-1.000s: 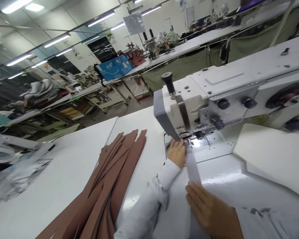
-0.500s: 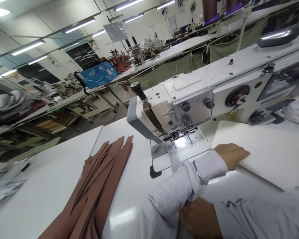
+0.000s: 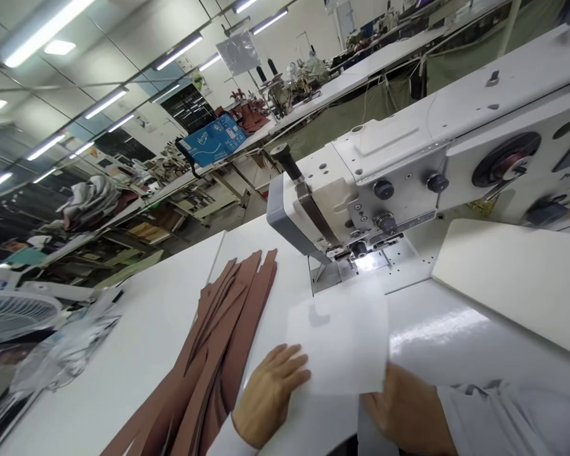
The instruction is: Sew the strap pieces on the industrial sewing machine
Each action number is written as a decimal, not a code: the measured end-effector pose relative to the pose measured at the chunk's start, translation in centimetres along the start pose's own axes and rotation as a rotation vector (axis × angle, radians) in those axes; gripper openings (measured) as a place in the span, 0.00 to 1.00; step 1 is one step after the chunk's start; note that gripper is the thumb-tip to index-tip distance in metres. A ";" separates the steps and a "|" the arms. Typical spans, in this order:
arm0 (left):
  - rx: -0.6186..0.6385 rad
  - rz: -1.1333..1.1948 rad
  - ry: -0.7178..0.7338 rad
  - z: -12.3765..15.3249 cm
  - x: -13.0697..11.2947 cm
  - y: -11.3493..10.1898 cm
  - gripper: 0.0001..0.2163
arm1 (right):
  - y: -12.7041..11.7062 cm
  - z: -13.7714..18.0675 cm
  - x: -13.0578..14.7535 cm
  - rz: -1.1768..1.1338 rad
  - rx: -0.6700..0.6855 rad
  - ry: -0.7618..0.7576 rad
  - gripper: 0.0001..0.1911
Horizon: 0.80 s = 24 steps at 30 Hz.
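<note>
A thin, translucent white sheet (image 3: 346, 348) lies in front of the sewing machine (image 3: 342, 202), its far edge close to the lit needle area. At its lower right corner, my right hand (image 3: 406, 408) is closed with the sheet's edge between thumb and fingers. My left hand (image 3: 273, 396) is open at the sheet's left side, fingers spread and fingertips close to its edge; whether they touch it is hard to tell. Left of that hand, a bundle of long reddish-brown strips (image 3: 218, 323) lies on the white table (image 3: 152, 329).
A cream-coloured flat stack or board (image 3: 513, 278) rests under the machine arm at the right. A white fan (image 3: 19, 313) and clear plastic bags (image 3: 71, 348) are at the left. Behind, a blue box (image 3: 213, 139) stands on another worktable.
My left hand has come back left from the cream stack, and the white sheet now lies before the machine. My right hand has come to the sheet's corner. The view has shifted.
</note>
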<state>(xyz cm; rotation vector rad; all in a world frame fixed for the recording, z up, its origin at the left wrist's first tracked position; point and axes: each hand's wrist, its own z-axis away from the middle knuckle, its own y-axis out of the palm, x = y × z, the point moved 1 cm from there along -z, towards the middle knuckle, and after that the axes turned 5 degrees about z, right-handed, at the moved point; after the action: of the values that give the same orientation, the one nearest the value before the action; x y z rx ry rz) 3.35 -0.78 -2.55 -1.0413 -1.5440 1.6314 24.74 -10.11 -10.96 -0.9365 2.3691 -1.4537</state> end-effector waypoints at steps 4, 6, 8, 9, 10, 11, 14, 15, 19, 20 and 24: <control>0.061 0.041 -0.140 -1.7 -0.4 0.8 0.22 | -0.4 -0.7 -0.6 0.097 0.015 -0.148 0.13; 0.008 0.150 -0.113 -4.8 -1.2 1.7 0.21 | -0.4 -0.7 -0.7 0.128 0.003 -0.150 0.13; -0.022 0.205 -0.082 -8.2 -1.6 3.2 0.20 | -0.3 -0.5 -0.6 0.167 0.014 -0.168 0.12; -0.011 0.212 -0.074 -9.6 -1.7 4.0 0.21 | -0.2 -0.5 -0.6 0.181 0.023 -0.175 0.12; 0.004 0.215 -0.079 -10.6 -1.7 4.8 0.23 | -0.2 -0.4 -0.5 0.188 0.026 -0.171 0.11; 0.015 0.212 -0.094 -11.2 -1.7 5.5 0.24 | -0.2 -0.4 -0.5 0.188 0.025 -0.163 0.11; -0.001 0.190 -0.191 -11.0 -1.6 6.7 0.25 | -0.3 -0.5 -0.5 0.167 0.024 -0.156 0.10; -0.015 0.178 -0.227 -10.6 -1.6 6.8 0.25 | -0.3 -0.5 -0.5 0.164 0.027 -0.159 0.09; -0.059 0.152 -0.305 -9.6 -1.8 6.7 0.24 | -0.5 -0.6 -0.6 0.160 0.035 -0.151 0.07; -0.071 0.160 -0.305 -9.6 -1.8 6.7 0.24 | -0.5 -0.6 -0.6 0.155 0.038 -0.152 0.07; -0.091 0.213 -0.286 -10.2 -1.8 6.6 0.24 | -0.3 -0.5 -0.5 0.156 0.039 -0.153 0.08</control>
<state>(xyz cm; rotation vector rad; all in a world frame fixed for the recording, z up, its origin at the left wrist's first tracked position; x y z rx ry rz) 13.60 1.89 -8.81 -1.0882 -1.7554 1.9404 25.03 -9.48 -10.54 -0.8030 2.2408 -1.3169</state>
